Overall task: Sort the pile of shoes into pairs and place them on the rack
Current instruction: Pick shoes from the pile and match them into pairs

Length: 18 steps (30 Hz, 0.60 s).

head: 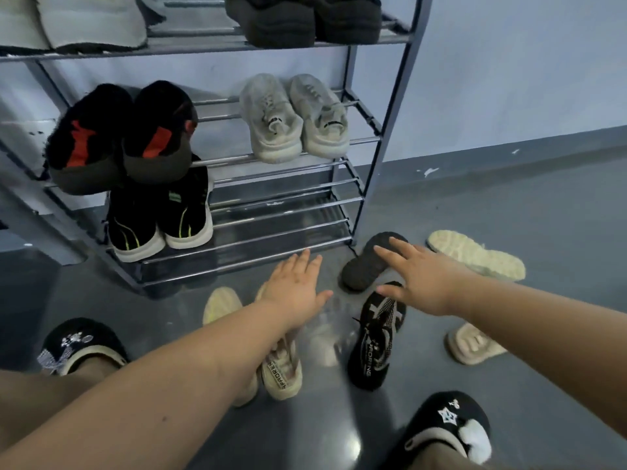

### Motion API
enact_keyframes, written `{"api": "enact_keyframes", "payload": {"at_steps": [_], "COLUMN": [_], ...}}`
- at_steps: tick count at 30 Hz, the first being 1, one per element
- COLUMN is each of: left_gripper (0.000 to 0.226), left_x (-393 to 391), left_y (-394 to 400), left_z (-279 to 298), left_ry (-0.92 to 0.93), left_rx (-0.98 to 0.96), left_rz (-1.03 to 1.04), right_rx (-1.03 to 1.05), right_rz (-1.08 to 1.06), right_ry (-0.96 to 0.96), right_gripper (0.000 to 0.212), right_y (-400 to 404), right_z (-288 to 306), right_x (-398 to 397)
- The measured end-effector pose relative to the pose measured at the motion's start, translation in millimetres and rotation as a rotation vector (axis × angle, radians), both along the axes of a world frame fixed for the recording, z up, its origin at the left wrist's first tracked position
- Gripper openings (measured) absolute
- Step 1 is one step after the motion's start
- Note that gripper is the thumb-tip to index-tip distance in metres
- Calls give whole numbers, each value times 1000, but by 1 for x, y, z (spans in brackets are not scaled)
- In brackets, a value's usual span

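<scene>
My left hand (pixel 295 286) stretches forward with straight fingers above two beige sneakers (pixel 281 368) lying on the floor, holding nothing. My right hand (pixel 420 276) is spread flat over an upturned black shoe (pixel 359 269) that shows its sole, just right of the rack's foot. A black patterned sneaker (pixel 373 340) lies below that hand. The metal rack (pixel 278 212) carries a black-and-orange pair (pixel 118 137), a grey-white pair (pixel 295 120) and a black pair with green stripes (pixel 159 218). Its bottom shelf is bare on the right side.
An upturned cream shoe (pixel 475 254) and a beige slipper (pixel 471 344) lie on the grey floor at right. Black slippers on the person's feet (pixel 81 344) (pixel 448 429) sit at the bottom. The top shelf holds a pale pair (pixel 74 22) and a black pair (pixel 305 18).
</scene>
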<state>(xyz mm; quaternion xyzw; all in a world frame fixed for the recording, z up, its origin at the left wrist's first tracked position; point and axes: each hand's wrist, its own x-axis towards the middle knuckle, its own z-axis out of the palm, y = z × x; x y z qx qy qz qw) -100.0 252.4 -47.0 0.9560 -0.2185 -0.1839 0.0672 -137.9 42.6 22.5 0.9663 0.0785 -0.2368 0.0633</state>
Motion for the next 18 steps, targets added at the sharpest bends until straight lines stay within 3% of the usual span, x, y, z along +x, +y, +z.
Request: {"api": "enact_keyframes", "payload": {"at_steps": [9,18], "left_gripper": [68,68], "left_x": [14,25], "left_y": [-85,-123], "left_z": [1,-44], "left_ry": [-15,93], "left_rx": [10,128], "left_rz": [-189,-250], "right_rx": [-170,-98], "right_rz": [23,-241], "right_ry": [34,134], "right_gripper": [76,75], "right_y": [-103,-174], "right_z": [18,-75], "right_x": [-14,-33]}}
